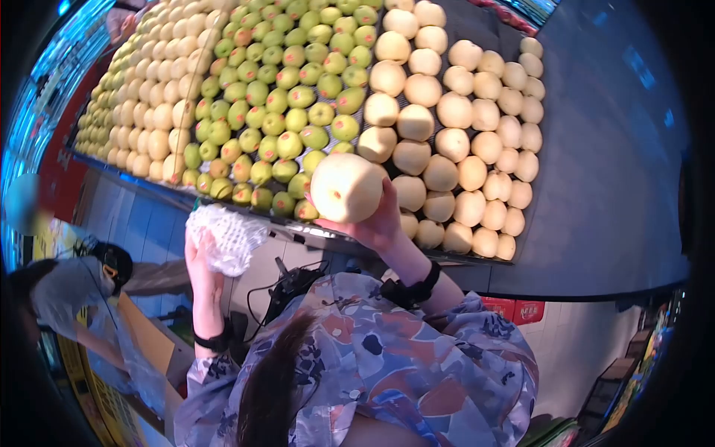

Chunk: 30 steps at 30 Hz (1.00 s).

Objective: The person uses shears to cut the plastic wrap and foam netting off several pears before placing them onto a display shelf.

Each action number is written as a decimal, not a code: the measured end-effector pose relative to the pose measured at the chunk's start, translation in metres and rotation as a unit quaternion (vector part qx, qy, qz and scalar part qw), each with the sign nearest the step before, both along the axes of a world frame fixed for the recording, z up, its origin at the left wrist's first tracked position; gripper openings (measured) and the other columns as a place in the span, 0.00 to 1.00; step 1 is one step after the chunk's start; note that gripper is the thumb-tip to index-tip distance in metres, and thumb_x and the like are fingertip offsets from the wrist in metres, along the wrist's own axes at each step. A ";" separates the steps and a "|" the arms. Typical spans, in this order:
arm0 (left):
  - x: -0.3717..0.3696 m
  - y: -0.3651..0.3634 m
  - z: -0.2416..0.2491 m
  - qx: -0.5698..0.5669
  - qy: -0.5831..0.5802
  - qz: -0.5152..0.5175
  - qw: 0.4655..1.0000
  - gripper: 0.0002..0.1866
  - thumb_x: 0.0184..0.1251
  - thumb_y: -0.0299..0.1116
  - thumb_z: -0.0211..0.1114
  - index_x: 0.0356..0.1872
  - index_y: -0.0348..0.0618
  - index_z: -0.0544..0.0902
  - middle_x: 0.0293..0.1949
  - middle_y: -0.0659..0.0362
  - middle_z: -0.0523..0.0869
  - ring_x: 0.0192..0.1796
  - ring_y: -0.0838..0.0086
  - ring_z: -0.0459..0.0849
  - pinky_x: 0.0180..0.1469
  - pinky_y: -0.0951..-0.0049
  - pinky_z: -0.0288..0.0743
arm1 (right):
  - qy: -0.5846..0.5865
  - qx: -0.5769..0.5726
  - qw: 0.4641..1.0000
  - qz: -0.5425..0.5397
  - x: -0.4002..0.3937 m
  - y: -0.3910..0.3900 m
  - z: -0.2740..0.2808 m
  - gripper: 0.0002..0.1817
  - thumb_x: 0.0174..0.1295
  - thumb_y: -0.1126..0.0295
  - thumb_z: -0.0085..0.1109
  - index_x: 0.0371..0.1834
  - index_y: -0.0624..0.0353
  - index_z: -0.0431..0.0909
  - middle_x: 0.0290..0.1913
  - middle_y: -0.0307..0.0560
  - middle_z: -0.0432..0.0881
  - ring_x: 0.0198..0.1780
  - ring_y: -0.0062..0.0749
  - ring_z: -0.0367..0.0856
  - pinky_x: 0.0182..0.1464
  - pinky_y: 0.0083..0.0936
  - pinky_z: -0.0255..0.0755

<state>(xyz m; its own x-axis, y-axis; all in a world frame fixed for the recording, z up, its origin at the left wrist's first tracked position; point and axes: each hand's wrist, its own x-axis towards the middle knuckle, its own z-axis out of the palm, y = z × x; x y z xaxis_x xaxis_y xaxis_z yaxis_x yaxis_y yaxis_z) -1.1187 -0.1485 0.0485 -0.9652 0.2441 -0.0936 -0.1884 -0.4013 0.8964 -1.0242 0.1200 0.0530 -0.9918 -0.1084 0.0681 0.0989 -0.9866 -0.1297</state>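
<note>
A large pale-yellow round pear (346,188) is in my right hand (384,220), its fingers wrapped round the underside and right side. It is held up over the front edge of the fruit display. On the left, lower down and in front of the stand, my left hand (198,262) grips a bunch of white foam netting (232,240), which looks like fruit sleeves. Its fingers are partly covered by the netting. Behind the held pear lie rows of similar pale pears (454,110), and green fruit with small red stickers (287,119) fills the section to the left.
The sloped stand has a dark front rim (298,229) and a divider (202,71). More pale fruit (153,97) lies farther left. A grey surface (596,186) adjoins on the right. Another person (71,294) is at the lower left, beside a cardboard box (145,325).
</note>
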 end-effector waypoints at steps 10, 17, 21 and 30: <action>-0.017 -0.026 -0.017 -0.028 0.019 0.095 0.995 0.21 0.63 0.31 0.52 0.57 0.39 0.62 0.50 0.52 0.73 0.49 0.66 0.75 0.49 0.67 0.71 | -0.112 0.788 0.545 -0.264 0.066 0.159 0.108 0.48 0.34 0.71 0.68 0.62 0.56 0.51 0.57 0.48 0.62 0.58 0.35 0.62 0.59 0.29 0.58; -0.021 -0.006 -0.016 -0.032 -0.016 0.111 0.993 0.22 0.64 0.31 0.50 0.59 0.39 0.59 0.50 0.53 0.71 0.48 0.68 0.74 0.48 0.68 0.71 | -0.196 0.899 0.247 -0.304 0.044 0.278 0.171 0.43 0.29 0.63 0.69 0.54 0.59 0.60 0.47 0.54 0.72 0.49 0.40 0.73 0.51 0.29 0.66; -0.021 0.009 -0.025 -0.036 -0.015 0.111 0.993 0.22 0.65 0.30 0.50 0.59 0.39 0.59 0.48 0.55 0.72 0.46 0.71 0.74 0.48 0.72 0.70 | -0.243 0.901 0.162 -0.321 -0.021 0.362 0.181 0.40 0.34 0.54 0.66 0.54 0.56 0.62 0.47 0.56 0.73 0.50 0.41 0.73 0.50 0.30 0.68; -0.001 0.037 -0.020 -0.043 -0.057 0.211 0.975 0.22 0.65 0.33 0.49 0.60 0.42 0.58 0.52 0.54 0.70 0.51 0.67 0.73 0.50 0.68 0.70 | -0.336 0.871 0.164 -0.319 -0.174 0.473 0.146 0.40 0.38 0.44 0.60 0.55 0.50 0.62 0.49 0.53 0.74 0.52 0.43 0.72 0.54 0.32 0.64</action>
